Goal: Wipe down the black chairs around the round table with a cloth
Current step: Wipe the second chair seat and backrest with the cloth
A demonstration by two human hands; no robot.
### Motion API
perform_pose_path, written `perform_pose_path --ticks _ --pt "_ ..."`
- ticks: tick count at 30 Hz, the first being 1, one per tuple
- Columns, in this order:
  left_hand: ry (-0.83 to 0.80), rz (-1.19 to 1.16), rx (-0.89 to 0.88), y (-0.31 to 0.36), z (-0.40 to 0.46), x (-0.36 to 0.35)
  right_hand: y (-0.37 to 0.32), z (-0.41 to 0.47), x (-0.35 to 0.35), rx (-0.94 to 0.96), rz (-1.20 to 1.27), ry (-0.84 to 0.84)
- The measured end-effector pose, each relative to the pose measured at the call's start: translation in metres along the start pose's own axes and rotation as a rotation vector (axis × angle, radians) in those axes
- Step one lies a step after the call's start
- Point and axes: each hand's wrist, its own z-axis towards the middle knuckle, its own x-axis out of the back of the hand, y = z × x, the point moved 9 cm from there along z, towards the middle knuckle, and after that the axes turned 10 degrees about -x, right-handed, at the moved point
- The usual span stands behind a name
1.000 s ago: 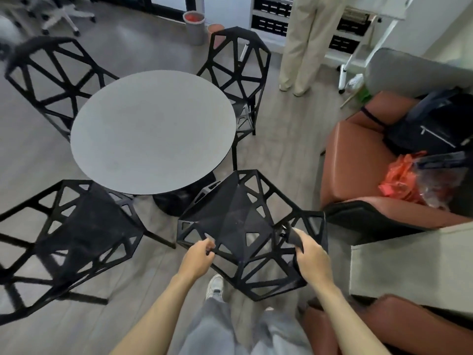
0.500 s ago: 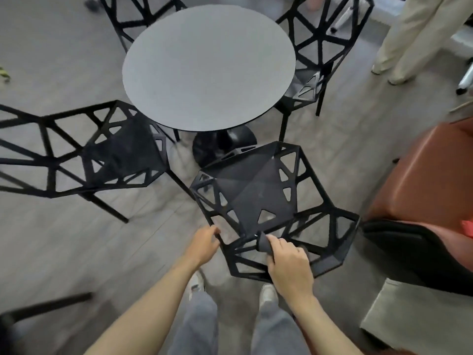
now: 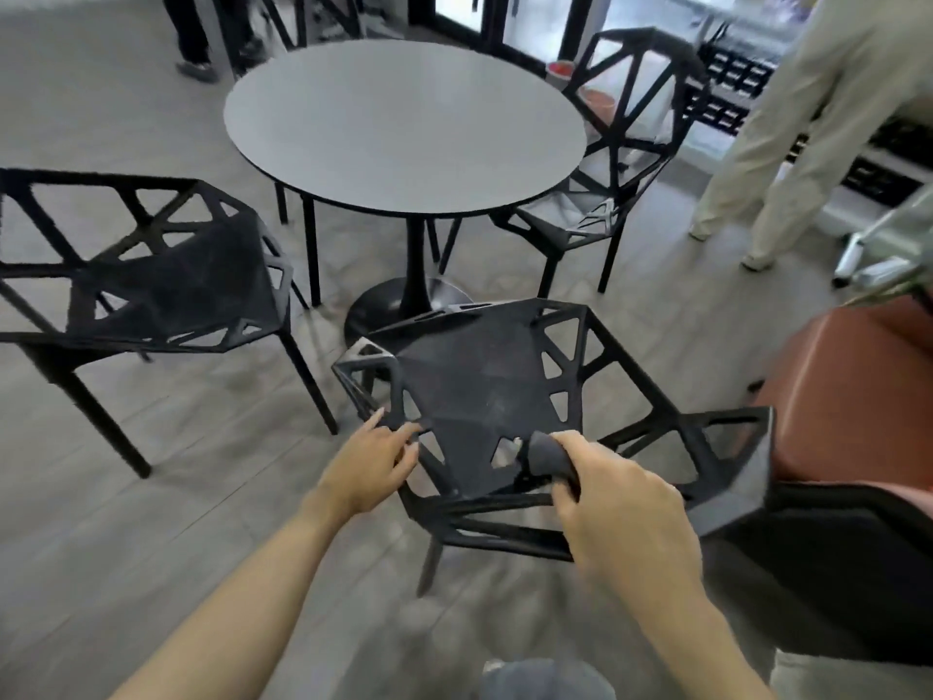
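left hand (image 3: 366, 467): fingers curled round frame of nearest black chair (image 3: 484, 386) | right hand (image 3: 626, 507): grips dark cloth (image 3: 548, 454), pressed on chair's back bars

There is one camera, and it sits on the person's head. It looks forward and down. Both arms reach out from the bottom edge, so the left hand (image 3: 371, 469) and the right hand (image 3: 623, 502) are the closest things to it. Just past them is the near chair (image 3: 484, 386), seen from above and behind its back. The round table (image 3: 404, 128) is farther off, in the upper middle. The left chair (image 3: 151, 275) is by the left edge. The brown seat (image 3: 853, 391) is at the right edge. The wide lens bends things near the edges. No second view shares the scene.
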Motion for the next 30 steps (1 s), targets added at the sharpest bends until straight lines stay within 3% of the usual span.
perform_pose_path --ticks 4,8,12,16,19,21,22,25,28,30 --pt "0.176 -0.074 -0.044 0.001 -0.003 -0.001 0.007 -0.001 -0.014 0.006 -0.036 -0.054" --pt "0.374 -0.153 -0.021 0.003 -0.022 -0.013 0.015 -0.014 -0.007 0.075 0.019 0.04" --pt "0.47 -0.131 0.086 0.019 -0.055 -0.02 0.005 -0.05 0.009 0.121 0.005 0.356" --pt "0.456 -0.038 0.18 0.044 -0.083 -0.023 -0.023 -0.097 0.0 0.251 0.084 0.621" --pt "0.443 -0.096 0.264 0.052 -0.094 -0.024 -0.018 -0.107 0.008 0.355 0.152 0.802" --pt "0.451 -0.1 0.306 0.058 -0.095 -0.026 -0.01 -0.101 0.009 0.434 0.137 0.814" --pt "0.376 -0.119 0.31 0.06 -0.086 -0.039 -0.001 -0.093 0.012 0.442 0.132 0.808" --pt "0.417 -0.115 0.253 0.1 -0.069 -0.043 0.042 -0.054 0.019 0.377 0.124 0.687" --pt "0.373 0.071 0.203 0.144 -0.043 -0.062 0.093 -0.016 0.026 0.33 0.131 0.542" --pt "0.347 0.186 0.183 0.165 -0.03 -0.077 0.122 -0.004 0.033 0.321 0.154 0.537"
